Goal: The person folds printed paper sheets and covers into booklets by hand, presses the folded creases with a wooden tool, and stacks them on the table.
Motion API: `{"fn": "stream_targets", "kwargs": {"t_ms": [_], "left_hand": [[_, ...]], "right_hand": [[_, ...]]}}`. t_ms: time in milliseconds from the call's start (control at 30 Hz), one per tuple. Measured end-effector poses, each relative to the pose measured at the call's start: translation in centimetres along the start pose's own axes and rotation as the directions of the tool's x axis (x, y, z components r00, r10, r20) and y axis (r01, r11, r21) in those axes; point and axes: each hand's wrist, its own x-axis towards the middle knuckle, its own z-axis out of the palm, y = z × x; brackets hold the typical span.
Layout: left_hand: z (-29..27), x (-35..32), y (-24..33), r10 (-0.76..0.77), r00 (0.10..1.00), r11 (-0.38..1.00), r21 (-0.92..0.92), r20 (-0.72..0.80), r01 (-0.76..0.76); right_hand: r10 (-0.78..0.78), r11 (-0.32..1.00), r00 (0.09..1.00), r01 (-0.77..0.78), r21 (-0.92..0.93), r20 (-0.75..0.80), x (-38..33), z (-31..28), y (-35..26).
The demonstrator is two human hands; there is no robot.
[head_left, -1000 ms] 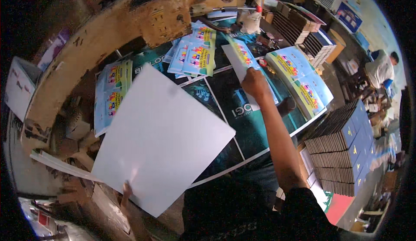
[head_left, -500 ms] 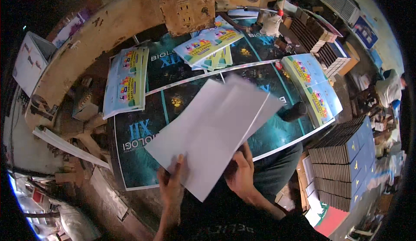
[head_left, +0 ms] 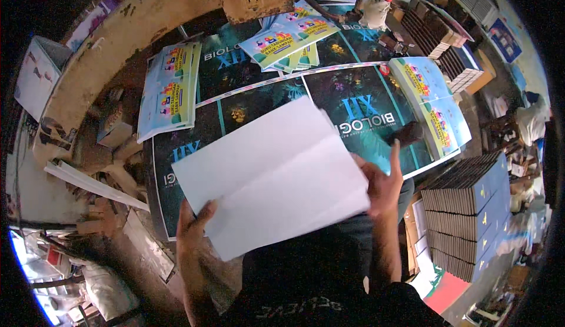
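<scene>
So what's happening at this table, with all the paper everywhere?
A person holds a large white sheet with both hands, the left hand at its lower left edge and the right hand at its right edge. The sheet shows a crease across its middle. Under it lie big dark printed cover sheets, with stacks of colourful leaflets around them. A pile of blue books stands to the right.

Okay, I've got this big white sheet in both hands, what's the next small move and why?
Probably press the fold flat. The large white paper sheet already shows a crease across its middle, the left hand pinches its lower left edge and the right hand its right edge, above the dark printed cover sheets.
</scene>
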Motion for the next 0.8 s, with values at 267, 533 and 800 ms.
{"fn": "stream_targets", "kwargs": {"t_ms": [267, 533, 800], "left_hand": [[0.0, 3.2, 4.7, 0.265, 0.958, 0.876, 0.388, 0.111, -0.287], [2.0, 4.1, 2.4, 0.341, 0.934, 0.939, 0.001, 0.108, -0.343], [3.6, 5.3, 0.6, 0.489, 0.862, 0.865, 0.203, -0.135, -0.459]], "right_hand": [[-0.252, 0.263, 0.857, 0.508, -0.820, 0.450, -2.4, 3.4, -2.8], [-0.444, 0.109, 0.711, 0.646, -0.755, 0.545, 0.0, -0.2, -2.1], [-0.852, -0.242, 0.069, 0.827, -0.507, 0.518, -2.1, 3.5, -0.3]]}}
